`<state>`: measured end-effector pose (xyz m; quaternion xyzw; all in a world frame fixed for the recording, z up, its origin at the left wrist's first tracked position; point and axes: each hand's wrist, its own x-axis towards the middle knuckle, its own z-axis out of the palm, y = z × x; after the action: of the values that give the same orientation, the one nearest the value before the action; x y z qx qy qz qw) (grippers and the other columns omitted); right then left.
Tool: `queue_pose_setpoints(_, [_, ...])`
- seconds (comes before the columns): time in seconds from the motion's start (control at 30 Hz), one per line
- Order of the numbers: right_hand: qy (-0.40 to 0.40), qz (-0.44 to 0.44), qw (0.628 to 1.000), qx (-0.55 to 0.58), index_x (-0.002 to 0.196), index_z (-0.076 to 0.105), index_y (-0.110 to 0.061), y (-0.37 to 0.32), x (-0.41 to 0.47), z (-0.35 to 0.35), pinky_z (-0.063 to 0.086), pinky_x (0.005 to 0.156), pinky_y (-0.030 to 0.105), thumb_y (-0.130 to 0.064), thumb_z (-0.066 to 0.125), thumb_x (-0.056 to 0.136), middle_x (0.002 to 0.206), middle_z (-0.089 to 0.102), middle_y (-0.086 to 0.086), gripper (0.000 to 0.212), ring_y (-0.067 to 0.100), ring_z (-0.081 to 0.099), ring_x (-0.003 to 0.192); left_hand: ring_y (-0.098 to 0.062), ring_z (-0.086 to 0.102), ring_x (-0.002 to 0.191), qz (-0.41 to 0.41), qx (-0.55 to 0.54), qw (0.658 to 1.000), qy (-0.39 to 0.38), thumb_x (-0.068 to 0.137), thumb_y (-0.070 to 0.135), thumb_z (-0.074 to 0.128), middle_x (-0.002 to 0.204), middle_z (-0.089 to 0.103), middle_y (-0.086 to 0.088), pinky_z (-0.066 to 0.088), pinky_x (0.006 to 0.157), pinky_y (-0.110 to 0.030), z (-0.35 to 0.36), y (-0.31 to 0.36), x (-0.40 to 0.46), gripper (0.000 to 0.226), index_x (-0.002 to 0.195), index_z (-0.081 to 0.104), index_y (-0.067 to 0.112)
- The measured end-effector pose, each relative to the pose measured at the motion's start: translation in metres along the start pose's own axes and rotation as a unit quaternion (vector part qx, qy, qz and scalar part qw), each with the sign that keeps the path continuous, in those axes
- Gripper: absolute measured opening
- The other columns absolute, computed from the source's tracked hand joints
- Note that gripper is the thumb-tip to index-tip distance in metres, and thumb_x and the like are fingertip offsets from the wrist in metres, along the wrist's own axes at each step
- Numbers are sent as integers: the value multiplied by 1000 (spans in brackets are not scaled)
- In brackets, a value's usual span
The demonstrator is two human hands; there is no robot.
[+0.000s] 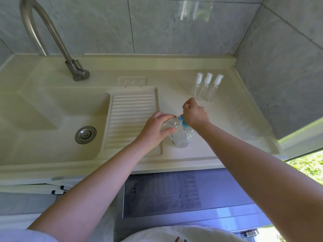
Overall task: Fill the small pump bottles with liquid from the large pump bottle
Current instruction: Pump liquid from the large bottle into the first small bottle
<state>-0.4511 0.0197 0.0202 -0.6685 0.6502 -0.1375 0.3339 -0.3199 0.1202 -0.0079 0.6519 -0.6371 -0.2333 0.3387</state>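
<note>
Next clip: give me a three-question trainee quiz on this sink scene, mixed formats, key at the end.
1. True or false: the left hand holds a small bottle tilted at the spout of the large pump bottle.
2. How many capped small bottles stand near the wall?
3. The right hand is on: A) the faucet B) the blue pump head C) the drain.

Key: 1 true; 2 three; 3 B.
</note>
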Motion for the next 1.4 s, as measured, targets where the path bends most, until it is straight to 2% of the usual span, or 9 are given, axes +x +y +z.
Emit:
queue_pose_setpoints(0.17, [-23,16,1000,9,116,49,-20,-1,-1,-6,50,89,41,-31,30,97,110,65,13,29,36,57,97,-7,48,92,-1,-7,1000,0,87,19,73,107,49,2,29,82,1,-1,2,1,42,127,63,17])
queue_pose_setpoints(0.43, [9,-8,1000,12,107,49,-20,0,-3,3,53,87,46,-28,23,96,98,69,12,29,35,63,90,-8,49,95,-2,-5,1000,5,87,21,72,109,51,-1,28,83,2,1,1,-1,42,128,63,17])
queue_pose_setpoints(0.7, [-23,13,1000,12,120,50,-17,0,3,-2,48,91,41,-32,28,100,113,64,15,33,37,57,101,-7,50,96,-6,-23,1000,13,87,18,73,112,52,-2,29,84,2,1,2,-2,42,128,62,16])
queue_pose_setpoints(0.97, [9,-9,1000,11,110,51,-17,4,4,6,52,88,46,-27,23,98,100,68,13,32,37,61,92,-7,49,93,-6,-23,1000,13,86,18,74,109,52,-2,29,83,1,3,1,-2,41,126,64,17])
queue_pose_setpoints(1.23, [-14,3,1000,14,115,52,-16,6,8,2,50,92,44,-31,24,99,108,65,15,36,38,59,99,-8,51,97,-7,-31,999,13,87,18,73,113,53,-2,30,86,1,3,0,-2,42,128,62,16])
queue_pose_setpoints(1.4, [-2,-5,1000,8,110,52,-18,6,10,6,52,89,45,-29,23,97,101,69,13,34,36,61,94,-7,51,97,-7,-25,1000,15,87,18,73,112,53,-1,29,85,1,4,1,-1,42,127,62,16])
